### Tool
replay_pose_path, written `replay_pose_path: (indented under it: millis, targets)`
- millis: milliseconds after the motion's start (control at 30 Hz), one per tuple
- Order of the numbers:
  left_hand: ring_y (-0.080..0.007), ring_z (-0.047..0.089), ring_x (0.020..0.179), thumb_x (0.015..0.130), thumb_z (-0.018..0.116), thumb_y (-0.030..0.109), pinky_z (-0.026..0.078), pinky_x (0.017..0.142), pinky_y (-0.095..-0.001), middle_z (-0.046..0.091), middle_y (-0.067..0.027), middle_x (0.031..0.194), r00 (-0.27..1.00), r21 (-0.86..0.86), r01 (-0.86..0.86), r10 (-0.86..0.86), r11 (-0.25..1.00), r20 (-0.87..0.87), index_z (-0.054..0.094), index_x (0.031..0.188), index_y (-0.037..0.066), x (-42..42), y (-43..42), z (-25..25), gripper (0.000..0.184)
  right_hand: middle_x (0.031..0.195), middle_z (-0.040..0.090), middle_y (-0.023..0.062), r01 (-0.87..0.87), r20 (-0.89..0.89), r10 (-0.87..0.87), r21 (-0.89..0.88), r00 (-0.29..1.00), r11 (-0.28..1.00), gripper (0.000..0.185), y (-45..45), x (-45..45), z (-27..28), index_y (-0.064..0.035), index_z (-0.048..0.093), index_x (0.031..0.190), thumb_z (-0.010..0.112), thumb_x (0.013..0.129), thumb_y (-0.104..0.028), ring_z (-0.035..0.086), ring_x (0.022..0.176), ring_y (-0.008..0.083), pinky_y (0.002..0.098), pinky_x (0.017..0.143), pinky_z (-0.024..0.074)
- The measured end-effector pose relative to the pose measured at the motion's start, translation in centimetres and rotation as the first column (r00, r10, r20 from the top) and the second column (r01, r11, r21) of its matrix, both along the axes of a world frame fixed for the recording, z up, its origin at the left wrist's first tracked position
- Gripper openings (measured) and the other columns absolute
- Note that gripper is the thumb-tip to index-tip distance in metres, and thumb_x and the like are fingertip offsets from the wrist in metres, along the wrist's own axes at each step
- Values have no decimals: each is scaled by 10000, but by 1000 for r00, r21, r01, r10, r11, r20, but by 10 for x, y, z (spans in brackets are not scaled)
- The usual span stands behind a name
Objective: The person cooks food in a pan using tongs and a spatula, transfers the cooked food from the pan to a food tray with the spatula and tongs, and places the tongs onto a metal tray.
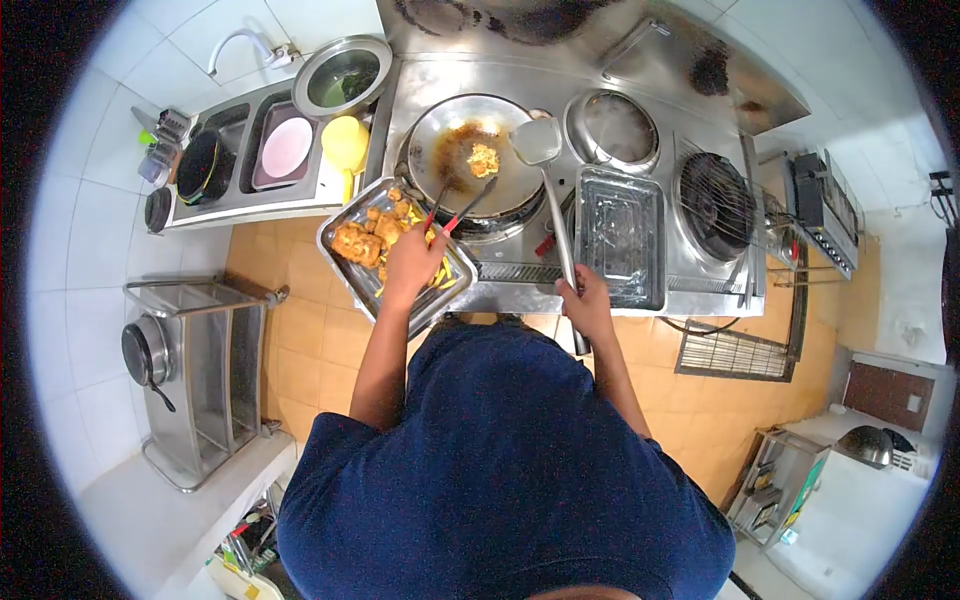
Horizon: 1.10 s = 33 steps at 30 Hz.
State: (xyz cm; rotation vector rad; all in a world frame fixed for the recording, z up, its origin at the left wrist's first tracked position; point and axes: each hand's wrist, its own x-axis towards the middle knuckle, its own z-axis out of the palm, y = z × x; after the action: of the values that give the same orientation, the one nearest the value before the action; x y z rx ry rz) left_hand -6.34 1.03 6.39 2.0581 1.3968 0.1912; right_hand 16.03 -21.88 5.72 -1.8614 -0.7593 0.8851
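My left hand (410,268) is closed on a pair of red-handled tongs (462,211), whose dark, spread arms reach over the wok (428,128). A golden fried piece (484,160) is in the wok near one tong tip; I cannot tell if they touch. Below my left hand, a metal tray (345,285) holds fried chicken (355,243) and yellow fries (441,276). My right hand (588,305) grips the long handle of a wok spatula (537,141). Its broad blade is at the wok's right rim.
An empty-looking metal tray (652,240) lies right of the spatula handle. Beyond it are a round pan (612,130) and a wire rack (718,205) over a burner. Left stand a sink (262,180), a yellow ladle-like scoop (345,143) and a steel bowl (343,78).
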Motion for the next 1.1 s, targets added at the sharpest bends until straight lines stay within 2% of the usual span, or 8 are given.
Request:
replay_pose_path:
  millis: [367,467,567,767,867,967,1067,1100]
  targets:
    - [-447,671,826,900,638,327,520,716,-531,677,-279,847,998,42,4,-2,999,-61,582,1085,-69,1,-4,0,440,710,631,106,-12,30,12,-23,999,1000,307,7,-7,11,63,591,1114,658,912,-158,586,492,144,320,452,472]
    - [-468,656,790,905,640,361,509,681,-547,665,-290,844,1000,188,-25,23,982,14,595,1045,-54,-6,-2,-31,440,728,635,110,-6,44,6,6,999,1000,311,4,-7,0,61,587,1135,658,915,-147,586,501,139,315,450,472]
    - [-456,668,844,907,624,302,525,723,-531,672,-285,933,999,160,-32,38,987,-34,551,1133,-76,-5,0,-27,447,742,636,110,-30,15,31,-9,999,999,310,7,-10,18,59,582,1151,654,919,-132,583,508,137,307,447,470]
    - [-448,671,835,903,629,298,531,715,-533,667,-286,941,998,115,-6,13,993,-61,545,1166,-71,-5,4,-23,461,750,631,107,-17,-40,15,-51,999,999,327,7,-13,15,51,569,1186,650,912,-110,580,529,131,306,469,481]
    - [-447,670,816,902,634,307,534,703,-533,666,-280,915,999,165,-25,30,986,-29,549,1154,-60,-6,5,-33,454,831,672,136,-37,98,45,-75,994,997,360,8,-13,15,77,551,1205,655,907,-97,624,583,181,309,514,509]
    - [-449,670,803,902,639,317,534,696,-532,667,-274,900,999,182,-24,30,983,-33,551,1136,-51,-6,7,-39,445,909,678,242,-135,558,156,-79,815,988,408,5,-5,-10,52,541,1238,647,883,-118,677,735,373,431,657,547]
    - [-450,670,796,902,643,327,534,693,-531,664,-276,905,999,216,-22,31,976,-39,551,1122,-48,-6,8,-38,444,960,669,282,-56,522,204,-285,828,957,422,15,-8,6,-11,553,1257,613,887,-206,649,894,471,553,765,532]
    - [-455,667,812,906,641,331,532,701,-534,663,-285,922,999,202,-25,34,979,-37,554,1118,-54,-6,8,-37,449,956,670,281,-53,524,227,-326,821,944,423,19,-8,11,-12,548,1258,612,886,-205,651,887,471,552,768,533]
